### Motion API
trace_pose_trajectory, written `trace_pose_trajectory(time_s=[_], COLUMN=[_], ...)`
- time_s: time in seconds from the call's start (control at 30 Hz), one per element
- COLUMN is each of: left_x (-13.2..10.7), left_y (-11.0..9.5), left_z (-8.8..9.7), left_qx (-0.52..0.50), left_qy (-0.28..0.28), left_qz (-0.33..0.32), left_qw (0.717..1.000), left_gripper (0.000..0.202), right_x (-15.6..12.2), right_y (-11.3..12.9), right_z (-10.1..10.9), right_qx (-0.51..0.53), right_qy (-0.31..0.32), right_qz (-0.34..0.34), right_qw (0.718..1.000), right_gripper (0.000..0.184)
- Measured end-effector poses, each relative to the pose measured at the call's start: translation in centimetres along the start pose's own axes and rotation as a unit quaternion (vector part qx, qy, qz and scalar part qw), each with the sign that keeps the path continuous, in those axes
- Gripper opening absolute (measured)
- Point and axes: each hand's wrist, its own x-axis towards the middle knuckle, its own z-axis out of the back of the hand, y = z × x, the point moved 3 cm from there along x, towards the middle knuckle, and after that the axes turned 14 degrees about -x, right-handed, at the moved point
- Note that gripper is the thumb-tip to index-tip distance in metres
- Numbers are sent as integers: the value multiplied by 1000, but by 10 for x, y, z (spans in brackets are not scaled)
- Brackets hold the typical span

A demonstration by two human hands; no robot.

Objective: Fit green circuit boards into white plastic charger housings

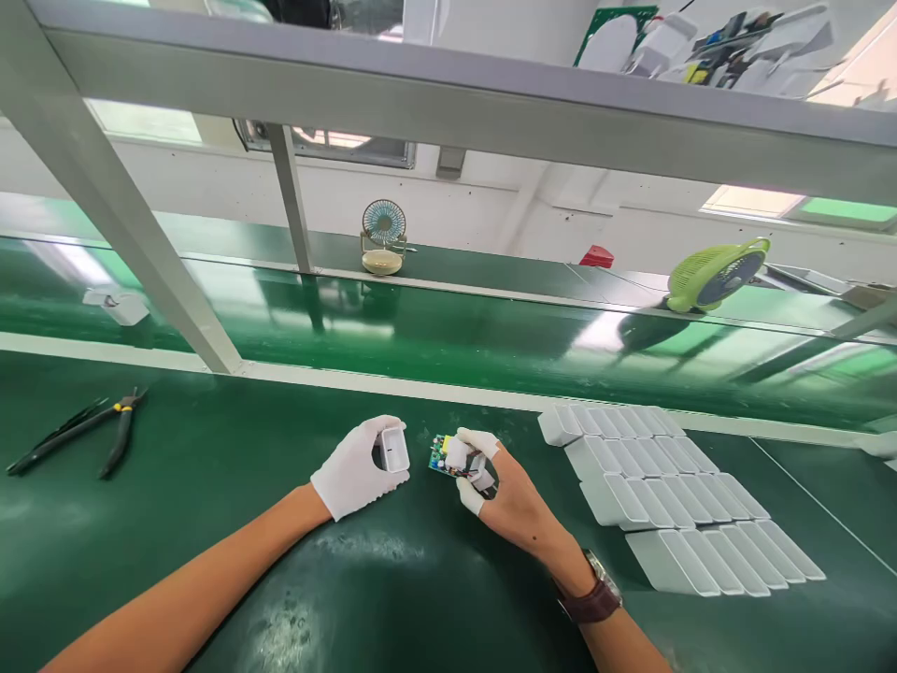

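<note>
**Two hands at the green bench (210, 523)**

The left hand (354, 475) (white-gloved) is curled shut around a small white casing (394, 449), held at its fingertips. The right hand (508, 500), its fingertips capped, pinches a green circuit board (441, 456) just beside that casing, not touching it. Rows of white casings (673, 495) lie right of the right hand. Pliers (91, 432) lie well left of the left hand.

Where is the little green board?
In the head view, the little green board is pinched by the right hand, just right of the white casing held in the left hand.
</note>
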Motion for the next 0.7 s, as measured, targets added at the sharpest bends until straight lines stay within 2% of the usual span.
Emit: trace_pose_trajectory(time_s=[0.13, 0.23, 0.3, 0.47, 0.6, 0.7], left_x=[-5, -5, -4, -2, -3, -4], left_y=[3, 0, -3, -2, 2, 1], left_z=[-4, -5, -5, -6, -8, -8], left_qx=[28, 41, 50, 69, 81, 85], left_qy=[4, 9, 15, 36, 35, 27], left_qz=[-70, -150, -182, -198, -205, -236], left_qw=[997, 988, 982, 977, 975, 968], left_gripper=[59, 54, 50, 50, 57, 55], right_x=[-5, -9, -11, -14, -15, -15], right_y=[20, 32, 37, 41, 42, 42], right_z=[3, 4, 3, 1, -1, -1], right_qx=[36, 13, -27, -83, -53, -36], right_qy=[-41, -60, -65, -58, -25, -25], right_qz=[26, 71, 108, 160, 145, 133], right_qw=[998, 996, 992, 982, 988, 990], right_gripper=[55, 57, 60, 68, 68, 67])
